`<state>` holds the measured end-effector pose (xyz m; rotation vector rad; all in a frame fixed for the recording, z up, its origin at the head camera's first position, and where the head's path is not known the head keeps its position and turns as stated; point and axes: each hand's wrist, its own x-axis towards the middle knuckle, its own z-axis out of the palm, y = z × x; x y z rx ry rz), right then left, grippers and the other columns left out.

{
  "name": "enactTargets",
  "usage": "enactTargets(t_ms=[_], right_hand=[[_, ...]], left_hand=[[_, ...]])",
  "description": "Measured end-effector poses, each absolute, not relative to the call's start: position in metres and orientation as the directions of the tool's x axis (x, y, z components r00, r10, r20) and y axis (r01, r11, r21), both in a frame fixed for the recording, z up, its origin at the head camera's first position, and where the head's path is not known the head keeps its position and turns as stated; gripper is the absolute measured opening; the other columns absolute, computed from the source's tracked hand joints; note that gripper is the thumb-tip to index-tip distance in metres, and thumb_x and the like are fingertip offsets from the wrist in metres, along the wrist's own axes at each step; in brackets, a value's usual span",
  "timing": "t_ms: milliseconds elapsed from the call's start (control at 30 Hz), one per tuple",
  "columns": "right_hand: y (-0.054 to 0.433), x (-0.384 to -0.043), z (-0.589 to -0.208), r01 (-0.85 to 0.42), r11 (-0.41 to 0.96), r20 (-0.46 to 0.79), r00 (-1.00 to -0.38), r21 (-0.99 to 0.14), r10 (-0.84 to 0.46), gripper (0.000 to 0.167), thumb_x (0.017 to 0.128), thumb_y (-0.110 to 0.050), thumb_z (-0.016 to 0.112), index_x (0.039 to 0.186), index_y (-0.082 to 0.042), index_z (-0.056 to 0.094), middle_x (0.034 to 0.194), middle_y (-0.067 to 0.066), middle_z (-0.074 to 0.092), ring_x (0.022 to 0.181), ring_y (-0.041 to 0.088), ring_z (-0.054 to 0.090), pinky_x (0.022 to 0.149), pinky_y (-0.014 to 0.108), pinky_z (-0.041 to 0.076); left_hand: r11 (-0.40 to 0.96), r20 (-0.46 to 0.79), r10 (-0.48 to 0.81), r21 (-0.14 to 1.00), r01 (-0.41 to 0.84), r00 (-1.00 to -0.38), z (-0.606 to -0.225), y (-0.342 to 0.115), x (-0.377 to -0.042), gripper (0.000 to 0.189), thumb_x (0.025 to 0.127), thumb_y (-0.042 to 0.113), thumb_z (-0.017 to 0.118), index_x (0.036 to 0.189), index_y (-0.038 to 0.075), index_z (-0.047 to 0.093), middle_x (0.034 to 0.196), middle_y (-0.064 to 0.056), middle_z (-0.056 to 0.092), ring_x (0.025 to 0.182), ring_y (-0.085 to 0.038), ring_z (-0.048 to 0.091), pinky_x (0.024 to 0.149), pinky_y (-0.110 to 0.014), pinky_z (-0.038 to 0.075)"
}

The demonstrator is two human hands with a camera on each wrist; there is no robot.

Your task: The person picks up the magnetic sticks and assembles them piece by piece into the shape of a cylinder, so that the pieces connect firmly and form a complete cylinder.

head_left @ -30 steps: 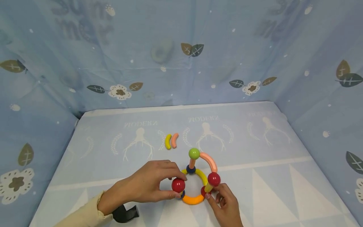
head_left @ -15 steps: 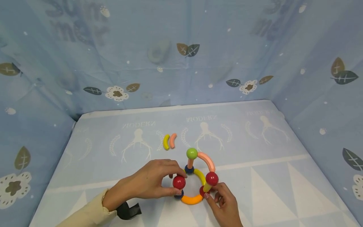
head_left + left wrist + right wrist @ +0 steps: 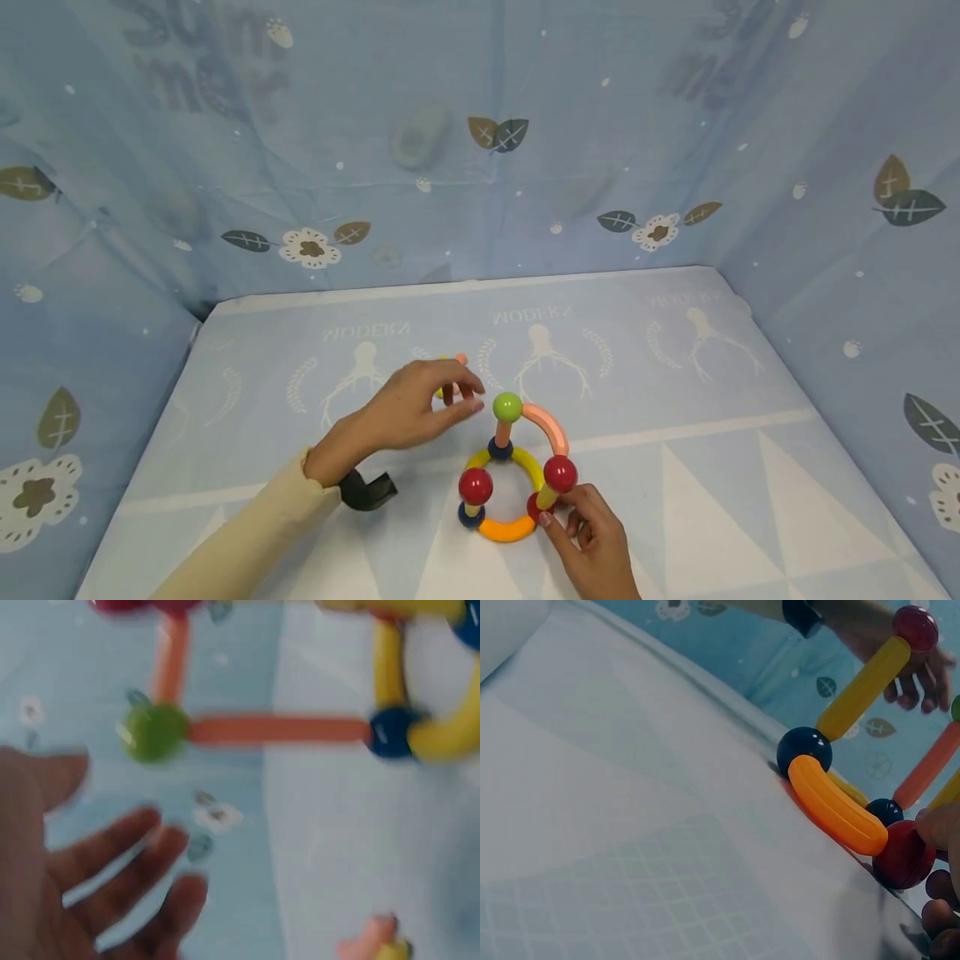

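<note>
A toy frame of coloured balls and rods stands on the table: an orange curved rod and yellow ones form its base ring. Three posts rise from it, topped by a red ball at left, another red ball at right and a green ball at the back. A pink curved rod joins the green and right red balls. My right hand pinches the lower red ball of the ring. My left hand holds nothing, fingers spread, left of the green ball, partly covering two loose rods.
The two loose curved rods, one pink and one yellow, lie beyond the toy frame. A black strap is at the left wrist. Patterned blue cloth hangs around the table's back and sides.
My left hand has let go of the left red ball, which stays on its post, and has moved away toward the loose rods. My right hand has kept its hold.
</note>
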<state>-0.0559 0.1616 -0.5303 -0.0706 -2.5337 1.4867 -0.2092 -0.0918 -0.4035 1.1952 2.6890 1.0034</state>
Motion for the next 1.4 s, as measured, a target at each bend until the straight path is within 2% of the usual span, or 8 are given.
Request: enactTargets(t_ms=[200,400,500,633,733,833,1033,1400], right_hand=[[0.161,-0.055,-0.531,-0.027,0.485,0.119,-0.98,-0.874,0.159,0.029,0.081,-0.015,0.082,0.099,-0.033,0.067,0.09,-0.013,0.058,0.061,0.009,0.048,0.051,0.022,0.04],[0.16,-0.054,-0.533,-0.062,0.49,0.148,-0.979,-0.869,0.14,0.027,0.082,-0.015,0.081,0.099,-0.03,0.067,0.09,-0.012,0.057,0.061,0.009,0.047,0.05,0.021,0.04],[0.16,-0.054,-0.532,-0.068,0.493,0.152,-0.979,-0.868,0.134,0.025,0.082,-0.016,0.081,0.098,-0.029,0.067,0.09,-0.011,0.057,0.061,0.008,0.047,0.05,0.021,0.04],[0.16,-0.055,-0.53,-0.057,0.494,0.14,-0.981,-0.868,0.132,0.025,0.082,-0.016,0.081,0.098,-0.029,0.067,0.09,-0.011,0.057,0.061,0.009,0.047,0.05,0.021,0.04],[0.161,-0.056,-0.529,-0.053,0.496,0.136,-0.982,-0.867,0.133,0.025,0.082,-0.017,0.081,0.098,-0.029,0.067,0.09,-0.012,0.056,0.062,0.009,0.047,0.051,0.021,0.04],[0.162,-0.056,-0.528,-0.059,0.501,0.147,-0.979,-0.864,0.138,0.025,0.081,-0.017,0.082,0.097,-0.029,0.067,0.089,-0.012,0.056,0.061,0.009,0.047,0.051,0.021,0.04],[0.164,-0.057,-0.529,-0.072,0.498,0.163,-0.976,-0.864,0.142,0.027,0.081,-0.016,0.082,0.097,-0.03,0.067,0.088,-0.013,0.057,0.061,0.009,0.047,0.05,0.021,0.039],[0.162,-0.057,-0.527,-0.021,0.505,0.108,-0.984,-0.863,0.143,0.025,0.081,-0.015,0.082,0.098,-0.028,0.067,0.089,-0.009,0.057,0.062,0.009,0.047,0.051,0.022,0.04]], left_hand=[[0.865,0.136,0.366,0.315,0.391,-0.92,-0.453,-0.078,-0.266,0.021,0.091,0.034,0.067,0.086,0.014,0.072,0.08,0.002,0.058,0.065,-0.015,0.056,0.052,-0.034,0.046],[0.955,0.008,0.269,0.127,0.268,-0.963,-0.471,-0.066,-0.283,0.028,0.088,0.029,0.065,0.065,0.012,0.06,0.069,-0.003,0.05,0.059,-0.023,0.052,0.049,-0.039,0.045],[0.947,-0.004,0.258,0.2,0.252,-0.966,-0.459,-0.065,-0.278,0.027,0.089,0.03,0.066,0.071,0.012,0.06,0.066,-0.001,0.051,0.057,-0.02,0.052,0.048,-0.037,0.044],[0.845,-0.049,0.263,0.494,0.206,-0.963,-0.425,-0.072,-0.262,0.025,0.092,0.036,0.068,0.089,0.011,0.065,0.065,0.005,0.06,0.056,-0.017,0.056,0.05,-0.036,0.044],[0.695,-0.094,0.354,0.692,0.194,-0.93,-0.403,-0.079,-0.243,0.029,0.091,0.036,0.07,0.104,0.01,0.066,0.068,0.004,0.065,0.062,-0.018,0.059,0.056,-0.036,0.046],[0.587,-0.129,0.462,0.786,0.194,-0.878,-0.392,-0.083,-0.224,0.029,0.091,0.036,0.071,0.106,0.011,0.069,0.076,0.003,0.067,0.072,-0.021,0.059,0.062,-0.037,0.047],[0.558,-0.162,0.524,0.807,0.193,-0.836,-0.385,-0.084,-0.196,0.019,0.087,0.038,0.074,0.088,0.019,0.074,0.08,0.005,0.066,0.077,-0.024,0.058,0.058,-0.035,0.045],[0.549,-0.168,0.558,0.809,0.21,-0.813,-0.383,-0.081,-0.186,0.024,0.085,0.042,0.075,0.08,0.019,0.071,0.064,0.005,0.065,0.057,-0.013,0.052,0.049,-0.028,0.035]])
